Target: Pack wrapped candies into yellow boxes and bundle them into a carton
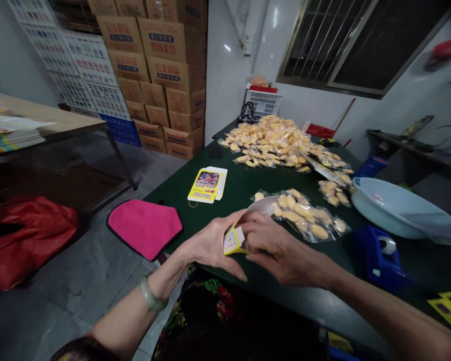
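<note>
Carton (231,242), one, sits between the hands near the centre of the frame in the head view, its printed end toward the viewer and a pale flap raised behind. One flat carton (206,185), perhaps with another beneath, lies left of centre; I cannot tell which. Wrapped yellow packets make a large pile (270,135) in the upper middle, too many and overlapping to count. A smaller group (304,213) lies just right of the carton, another small group (334,193) beside the basin, also overlapping.

One pale blue basin (383,205) and one blue tape dispenser (383,255) stand at right on the green table (173,185). One pink pad (145,225) is left of the hands. A white crate (263,103) stands beyond the pile, a red dustpan (319,130) to its right. Brown boxes (169,45) are stacked in the upper left, and a red bag (30,235) lies at the left edge. A sheet (325,170) lies across the pile's right side; the raised flap hides some packets, and the right hand covers part of the carton.

The left hand (212,240) is curved around the carton's left side, thumb stretched out below it. The right hand (274,245) is narrow, fingers bent in at the carton; its fingertips are hidden, so I cannot tell what they grasp.
</note>
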`<state>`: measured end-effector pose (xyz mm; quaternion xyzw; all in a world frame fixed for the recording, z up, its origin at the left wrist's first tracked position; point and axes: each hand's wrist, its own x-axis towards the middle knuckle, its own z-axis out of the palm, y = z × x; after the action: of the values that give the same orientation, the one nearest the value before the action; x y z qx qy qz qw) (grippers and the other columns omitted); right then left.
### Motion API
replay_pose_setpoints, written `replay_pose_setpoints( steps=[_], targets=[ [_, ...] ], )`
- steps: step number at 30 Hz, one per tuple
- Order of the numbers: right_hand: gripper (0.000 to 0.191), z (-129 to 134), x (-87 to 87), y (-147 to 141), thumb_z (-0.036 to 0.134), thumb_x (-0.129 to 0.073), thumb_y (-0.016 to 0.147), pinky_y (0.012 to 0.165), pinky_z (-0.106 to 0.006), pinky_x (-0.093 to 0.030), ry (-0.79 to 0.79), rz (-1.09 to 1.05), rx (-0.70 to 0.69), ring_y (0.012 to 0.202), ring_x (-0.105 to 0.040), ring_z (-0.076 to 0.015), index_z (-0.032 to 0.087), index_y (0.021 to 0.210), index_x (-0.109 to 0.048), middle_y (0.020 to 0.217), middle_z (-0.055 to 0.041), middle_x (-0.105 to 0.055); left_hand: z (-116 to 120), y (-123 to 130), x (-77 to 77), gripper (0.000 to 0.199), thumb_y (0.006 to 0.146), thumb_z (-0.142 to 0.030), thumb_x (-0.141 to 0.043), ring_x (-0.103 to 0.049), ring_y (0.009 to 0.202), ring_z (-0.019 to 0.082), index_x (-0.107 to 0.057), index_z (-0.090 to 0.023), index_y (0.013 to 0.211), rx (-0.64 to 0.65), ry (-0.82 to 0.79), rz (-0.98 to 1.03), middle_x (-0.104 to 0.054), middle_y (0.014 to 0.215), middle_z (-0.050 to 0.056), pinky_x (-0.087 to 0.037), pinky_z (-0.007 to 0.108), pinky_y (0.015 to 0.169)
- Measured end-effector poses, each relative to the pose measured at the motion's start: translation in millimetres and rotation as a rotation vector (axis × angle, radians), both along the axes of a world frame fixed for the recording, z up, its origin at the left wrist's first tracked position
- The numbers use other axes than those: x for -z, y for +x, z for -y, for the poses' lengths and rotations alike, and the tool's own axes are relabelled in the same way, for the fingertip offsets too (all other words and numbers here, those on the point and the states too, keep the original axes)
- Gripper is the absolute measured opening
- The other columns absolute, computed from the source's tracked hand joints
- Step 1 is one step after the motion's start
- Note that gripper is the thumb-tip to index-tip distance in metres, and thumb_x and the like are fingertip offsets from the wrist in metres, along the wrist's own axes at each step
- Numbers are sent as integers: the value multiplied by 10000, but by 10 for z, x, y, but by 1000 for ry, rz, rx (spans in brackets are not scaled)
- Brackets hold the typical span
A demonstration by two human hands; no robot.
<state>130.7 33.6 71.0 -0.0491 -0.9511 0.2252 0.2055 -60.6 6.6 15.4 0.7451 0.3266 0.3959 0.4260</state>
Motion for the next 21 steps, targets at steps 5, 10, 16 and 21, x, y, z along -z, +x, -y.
replay_pose_setpoints(
  steps=[5, 10, 16, 21],
  targets=[
    [217, 77, 108, 192, 26, -487, 845, 857, -356, -422, 7, -12, 141, 1009, -482, -190, 188, 710, -435, 873, -42, -586, -53, 228, 22, 440, 597, -380, -824, -518, 637, 101, -648, -105, 893, -73, 14, 6, -605, 746, -18, -412, 203, 581],
    [195, 174, 83, 342, 42, -481, 838, 668, -325, -408, 188, -89, 382, 810, -490, -181, 191, 721, -435, 809, -49, -583, -155, 370, -43, 353, 681, -422, -758, -424, 556, 69, -601, -107, 652, -139, 232, -76, -485, 594, -48, -333, 196, 530],
    [196, 277, 9, 393, 54, -461, 835, 828, -414, -432, 263, -81, 384, 1000, -508, -232, 205, 713, -483, 950, -73, -643, -285, 469, -169, 643, 571, -405, -832, -605, 934, 220, -608, -107, 1095, 8, 264, -49, -651, 1001, 83, -476, 307, 816],
    [182, 254, 96, 462, 178, -508, 860, 708, -326, -401, 210, -15, 417, 803, -527, -180, 197, 683, -467, 805, -42, -623, -317, 557, 11, 329, 638, -291, -775, -590, 736, 154, -651, -109, 881, 133, 167, -111, -650, 793, 15, -458, 238, 661]
  ],
)
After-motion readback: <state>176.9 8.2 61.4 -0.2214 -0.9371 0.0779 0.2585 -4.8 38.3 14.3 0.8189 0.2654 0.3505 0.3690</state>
